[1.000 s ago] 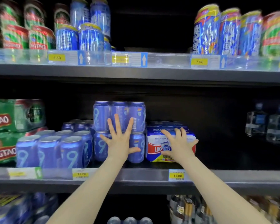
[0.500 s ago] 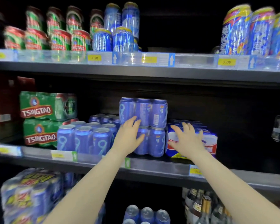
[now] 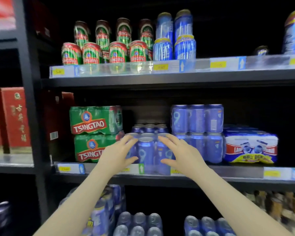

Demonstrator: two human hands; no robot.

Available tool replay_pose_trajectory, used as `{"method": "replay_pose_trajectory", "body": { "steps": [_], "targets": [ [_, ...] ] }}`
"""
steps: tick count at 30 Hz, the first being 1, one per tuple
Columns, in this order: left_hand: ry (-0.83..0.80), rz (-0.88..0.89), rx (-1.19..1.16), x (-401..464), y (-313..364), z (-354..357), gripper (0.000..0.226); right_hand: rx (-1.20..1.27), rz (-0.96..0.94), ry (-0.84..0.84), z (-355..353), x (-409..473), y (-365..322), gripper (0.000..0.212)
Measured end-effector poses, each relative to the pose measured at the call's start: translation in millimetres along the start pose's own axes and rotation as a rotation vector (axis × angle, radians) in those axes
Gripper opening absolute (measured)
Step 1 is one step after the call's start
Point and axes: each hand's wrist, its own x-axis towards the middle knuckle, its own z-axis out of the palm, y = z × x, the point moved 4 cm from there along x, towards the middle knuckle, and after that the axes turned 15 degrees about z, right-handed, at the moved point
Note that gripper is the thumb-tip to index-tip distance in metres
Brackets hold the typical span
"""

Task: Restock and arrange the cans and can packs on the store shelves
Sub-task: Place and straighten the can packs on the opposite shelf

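On the middle shelf (image 3: 228,175) a low pack of blue cans (image 3: 146,150) stands at the front. My left hand (image 3: 118,155) is at its left side and my right hand (image 3: 179,153) at its right side, fingers spread and slightly bent; contact is blurred. Right of it two blue can packs (image 3: 197,132) are stacked. Further right lies a white, red and blue can pack (image 3: 250,147). Left of my hands two green Tsingtao packs (image 3: 92,132) are stacked.
The upper shelf (image 3: 160,77) carries green Tsingtao cans (image 3: 106,48) and stacked blue cans (image 3: 174,41). Red boxes (image 3: 12,118) fill the neighbouring bay on the left. More blue can packs (image 3: 136,223) sit below, with bottles (image 3: 279,206) at the lower right.
Both hands left the stacked blue packs and the white pack and moved left, now flanking the low blue can pack. The view has swung left.
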Motion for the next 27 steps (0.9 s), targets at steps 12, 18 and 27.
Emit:
{"method": "replay_pose_trajectory", "body": {
  "steps": [12,18,27],
  "targets": [
    [0.142,0.161,0.297,13.3,-16.2,28.0,0.081,-0.121,0.135,-0.083,35.0,28.7,-14.5,0.073],
    [0.095,0.146,0.128,39.9,-33.5,52.9,0.09,-0.08,0.2,-0.135,54.7,62.0,-10.9,0.073],
    [0.118,0.13,0.065,60.3,-49.9,76.1,0.092,-0.049,0.224,-0.162,68.7,88.4,-3.1,0.072]
  ]
}}
